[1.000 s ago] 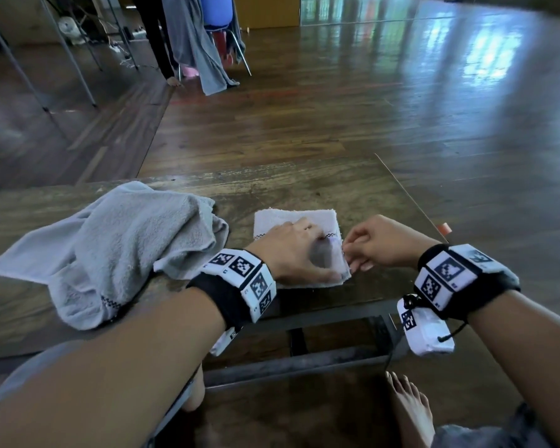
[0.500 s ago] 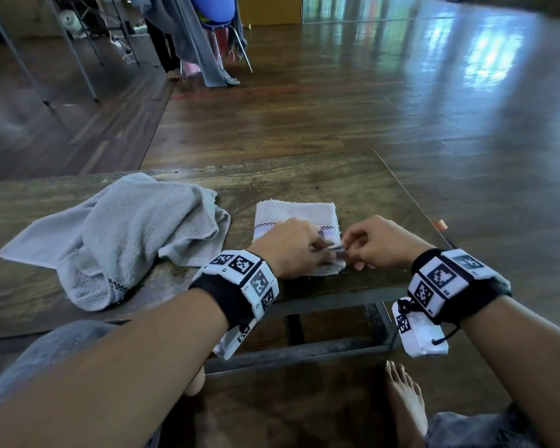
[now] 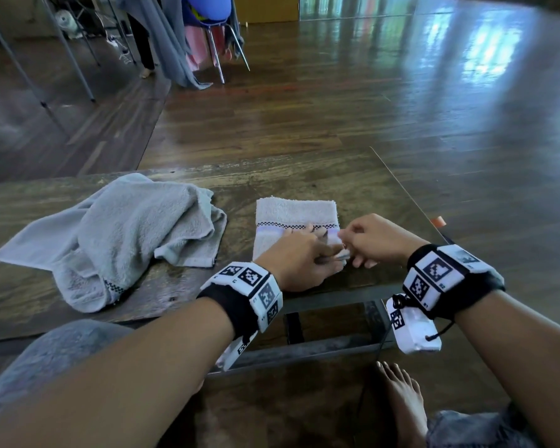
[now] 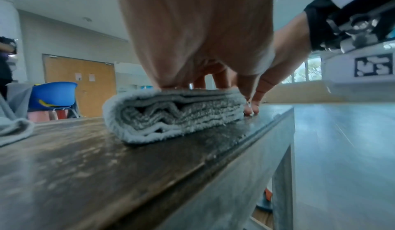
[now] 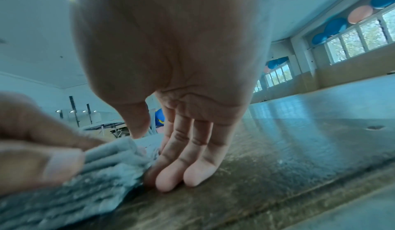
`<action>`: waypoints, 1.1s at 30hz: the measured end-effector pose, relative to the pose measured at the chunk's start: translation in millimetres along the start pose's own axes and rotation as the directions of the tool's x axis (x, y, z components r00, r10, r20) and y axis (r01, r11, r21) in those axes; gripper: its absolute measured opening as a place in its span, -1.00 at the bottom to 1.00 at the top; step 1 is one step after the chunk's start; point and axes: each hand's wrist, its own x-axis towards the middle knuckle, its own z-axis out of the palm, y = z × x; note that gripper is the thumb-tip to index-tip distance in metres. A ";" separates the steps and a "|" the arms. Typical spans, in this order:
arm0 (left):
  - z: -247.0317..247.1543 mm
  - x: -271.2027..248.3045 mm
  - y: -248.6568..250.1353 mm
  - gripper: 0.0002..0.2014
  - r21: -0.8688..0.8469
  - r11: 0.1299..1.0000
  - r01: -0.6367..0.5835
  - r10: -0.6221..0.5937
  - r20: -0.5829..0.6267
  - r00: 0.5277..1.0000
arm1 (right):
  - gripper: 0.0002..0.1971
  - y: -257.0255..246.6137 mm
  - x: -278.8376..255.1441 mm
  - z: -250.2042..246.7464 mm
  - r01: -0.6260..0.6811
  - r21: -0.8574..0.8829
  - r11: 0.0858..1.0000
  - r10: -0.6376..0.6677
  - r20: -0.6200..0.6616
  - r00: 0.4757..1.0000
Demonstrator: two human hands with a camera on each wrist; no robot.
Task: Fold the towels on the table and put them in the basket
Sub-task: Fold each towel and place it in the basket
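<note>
A small folded grey towel (image 3: 296,215) with a checked band lies near the table's front right corner; in the left wrist view its stacked layers (image 4: 171,115) show edge on. My left hand (image 3: 324,250) rests on it, fingers curled round its near right corner. My right hand (image 3: 346,244) meets it there: thumb and forefinger pinch the towel's right edge (image 5: 111,159), while the other fingertips (image 5: 171,179) touch the table. A larger grey towel (image 3: 120,234) lies crumpled to the left. No basket is in view.
The dark wooden table (image 3: 304,179) ends just right of my hands and just behind my wrists. On the floor far behind stands a chair (image 3: 214,37) draped with grey cloth, with metal legs of other furniture to its left. My bare foot (image 3: 401,402) is under the table.
My left hand lay flat on the folded towel; now its fingers curl at the near right corner. Both hands have closed in on that corner, which has lifted slightly.
</note>
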 end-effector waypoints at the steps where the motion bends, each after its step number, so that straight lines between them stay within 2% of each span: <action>1: -4.1 0.9 0.0 -0.61 -0.062 0.998 0.013 -0.014 -0.010 1.000 | -0.76 -0.7 0.6 1.7 -0.002 -0.034 0.999 0.001 -0.008 1.000; 3: -13.0 4.8 -5.0 -0.62 -0.155 0.987 0.048 -0.069 -0.135 0.988 | -0.72 -2.4 0.4 5.9 -0.021 -0.154 0.988 0.013 -0.054 0.998; 5: -17.6 7.9 -15.7 -0.63 -0.006 0.988 0.153 -0.149 -0.261 0.954 | -0.65 -5.5 -0.7 11.0 -0.030 -0.297 0.954 -0.016 -0.150 0.989; 6: -16.4 7.3 -21.8 -0.59 0.101 0.963 0.248 -0.216 -0.251 0.943 | -0.64 -7.8 -1.3 14.1 -0.008 -0.353 0.936 -0.070 -0.207 0.976; 8: -11.0 3.6 -29.9 -0.46 0.182 0.906 0.382 -0.361 -0.138 0.922 | -0.61 -14.2 -0.8 20.8 0.099 -0.433 0.896 -0.239 -0.283 0.929; 10: -3.6 2.5 -30.4 -0.43 0.181 0.907 0.381 -0.371 -0.087 0.925 | -0.59 -20.4 0.7 29.2 0.215 -0.439 0.873 -0.356 -0.270 0.895; 12: 1.1 2.4 -26.7 -0.54 0.170 0.931 0.323 -0.296 -0.163 0.941 | -0.59 -22.0 3.1 41.6 0.278 -0.404 0.872 -0.380 -0.198 0.904; 13: 3.7 1.4 -25.1 -0.55 0.155 0.940 0.305 -0.276 -0.187 0.943 | -0.59 -19.7 4.6 48.8 0.282 -0.400 0.872 -0.369 -0.160 0.915; 15: 10.8 -1.3 -26.5 -0.47 0.103 0.945 0.311 -0.294 -0.150 0.944 | -0.49 -11.6 7.9 61.1 0.256 -0.404 0.878 -0.327 -0.116 0.938; 17: 15.0 -2.9 -31.9 -0.37 0.078 0.938 0.337 -0.331 -0.082 0.940 | -0.39 -4.3 12.5 66.5 0.217 -0.413 0.885 -0.285 -0.112 0.952; 20: 15.0 -0.5 -38.7 -0.30 0.067 0.929 0.363 -0.362 -0.031 0.932 | -0.36 0.9 19.2 67.9 0.158 -0.389 0.908 -0.225 -0.133 0.965; 28: 16.7 0.1 -38.8 -0.32 0.030 0.908 0.418 -0.415 -0.069 0.907 | -0.32 4.6 13.0 71.8 0.010 -0.331 0.944 -0.091 -0.231 0.969; 33: 17.6 -4.1 -37.3 -0.31 0.044 0.910 0.413 -0.409 -0.080 0.909 | -0.36 15.1 1.2 66.4 -0.004 -0.314 0.949 -0.066 -0.210 0.975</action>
